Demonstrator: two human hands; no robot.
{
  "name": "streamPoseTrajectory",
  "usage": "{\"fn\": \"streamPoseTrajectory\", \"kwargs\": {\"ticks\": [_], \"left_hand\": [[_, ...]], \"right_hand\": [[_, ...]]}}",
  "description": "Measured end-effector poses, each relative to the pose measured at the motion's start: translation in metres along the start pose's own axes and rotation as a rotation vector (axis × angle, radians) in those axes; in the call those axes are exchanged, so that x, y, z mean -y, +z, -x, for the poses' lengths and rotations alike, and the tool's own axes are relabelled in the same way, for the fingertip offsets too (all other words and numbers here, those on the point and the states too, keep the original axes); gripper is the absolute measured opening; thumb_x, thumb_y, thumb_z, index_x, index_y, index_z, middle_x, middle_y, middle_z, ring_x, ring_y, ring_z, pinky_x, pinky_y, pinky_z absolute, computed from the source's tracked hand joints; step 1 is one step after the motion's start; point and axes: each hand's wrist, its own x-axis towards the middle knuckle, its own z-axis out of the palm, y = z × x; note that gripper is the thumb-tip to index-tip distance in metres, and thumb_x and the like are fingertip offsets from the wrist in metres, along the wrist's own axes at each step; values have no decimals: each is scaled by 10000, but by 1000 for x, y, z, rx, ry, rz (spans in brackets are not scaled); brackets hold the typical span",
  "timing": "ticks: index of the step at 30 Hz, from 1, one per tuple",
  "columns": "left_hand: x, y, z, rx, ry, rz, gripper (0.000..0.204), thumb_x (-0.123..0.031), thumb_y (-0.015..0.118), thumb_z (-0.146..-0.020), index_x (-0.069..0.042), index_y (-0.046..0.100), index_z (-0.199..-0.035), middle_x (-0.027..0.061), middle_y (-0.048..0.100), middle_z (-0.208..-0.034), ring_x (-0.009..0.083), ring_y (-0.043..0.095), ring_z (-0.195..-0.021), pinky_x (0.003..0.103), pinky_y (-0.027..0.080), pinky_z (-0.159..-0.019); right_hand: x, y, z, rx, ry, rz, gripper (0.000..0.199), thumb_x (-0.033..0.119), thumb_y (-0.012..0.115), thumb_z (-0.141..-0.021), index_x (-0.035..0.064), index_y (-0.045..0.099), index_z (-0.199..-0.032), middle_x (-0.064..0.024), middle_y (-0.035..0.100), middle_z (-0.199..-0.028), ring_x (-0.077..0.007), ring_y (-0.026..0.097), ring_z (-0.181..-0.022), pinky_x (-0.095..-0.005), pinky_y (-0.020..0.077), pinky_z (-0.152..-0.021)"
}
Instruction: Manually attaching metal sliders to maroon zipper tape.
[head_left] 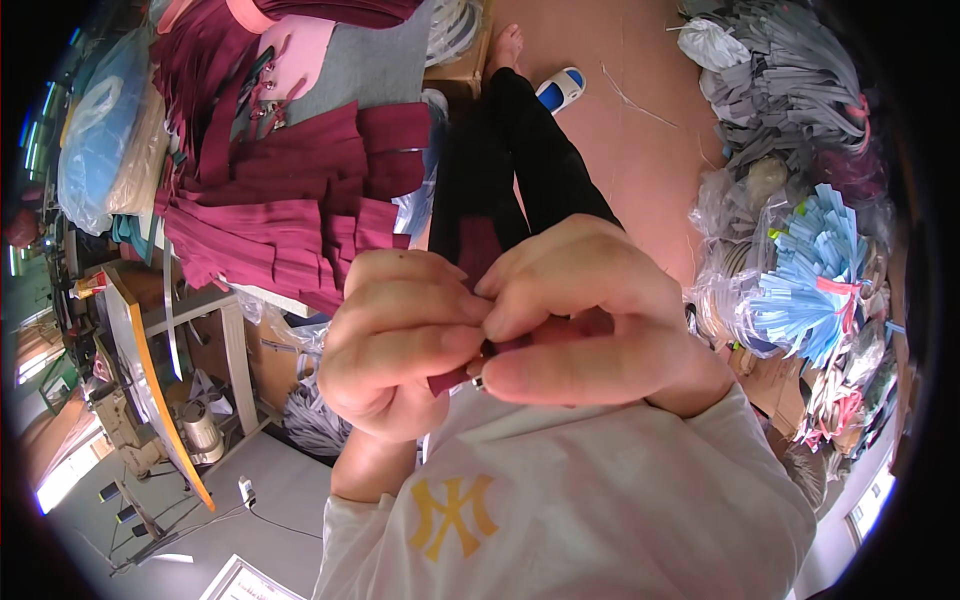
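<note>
Close together in front of my chest, my left hand and my right hand are both closed, fingertips meeting. Pinched between them is a maroon fabric strap; part of it shows below the left fingers. A small shiny metal piece sits at the right thumb tip, mostly hidden, so its kind is unclear. More maroon cloth lies over my dark trousers beyond the hands. On the left, a stack of maroon straps is fanned out over a table, with several small metal fittings above it.
Bundles of light blue strips and grey strips are heaped on the right, among clear plastic bags. A white and blue slipper lies on the reddish floor. At the left stand a yellow-edged board and a blue plastic-wrapped bundle.
</note>
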Motion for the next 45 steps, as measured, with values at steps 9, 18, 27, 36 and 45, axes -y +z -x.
{"fn": "streamPoseTrajectory", "kwargs": {"ticks": [9, 18, 27, 36, 45], "left_hand": [[-9, -6, -5, 88, -31, -102, 148, -101, 634, -905, 33, 639, -966, 164, 683, -945, 291, 616, -842, 370, 523, -729], [-15, 0, -5, 20, -128, -49, 132, 0, 671, -828, 47, 627, -943, 176, 683, -945, 290, 643, -816, 353, 510, -750], [-24, -8, -15, 173, -50, -286, 143, -7, 673, -831, 42, 621, -955, 169, 685, -909, 292, 640, -793, 372, 539, -728], [-29, -5, -7, 133, -53, -344, 148, 8, 649, -853, 39, 600, -988, 174, 679, -906, 300, 653, -781, 393, 557, -695], [-13, 0, 2, -39, -48, -149, 104, -51, 605, -909, 19, 583, -982, 169, 676, -896, 280, 632, -771, 404, 545, -726]], "right_hand": [[-12, 2, 1, -93, -163, 153, 274, 67, 724, -687, 7, 705, -954, -100, 626, -878, -208, 603, -709, -289, 469, -576], [-14, 5, 2, -174, -162, 124, 288, 82, 740, -689, -9, 700, -960, -105, 629, -874, -204, 611, -745, -287, 470, -583], [-11, 4, 2, -146, -133, 152, 275, 72, 747, -700, 15, 701, -965, -107, 624, -878, -202, 602, -736, -280, 469, -572], [-14, 6, 1, -141, -185, 194, 273, 72, 754, -678, 20, 699, -940, -110, 612, -884, -214, 605, -743, -297, 492, -581], [-14, 10, 1, -161, -197, 155, 296, 43, 732, -692, 11, 702, -985, -110, 627, -886, -213, 612, -712, -291, 501, -586]]}}
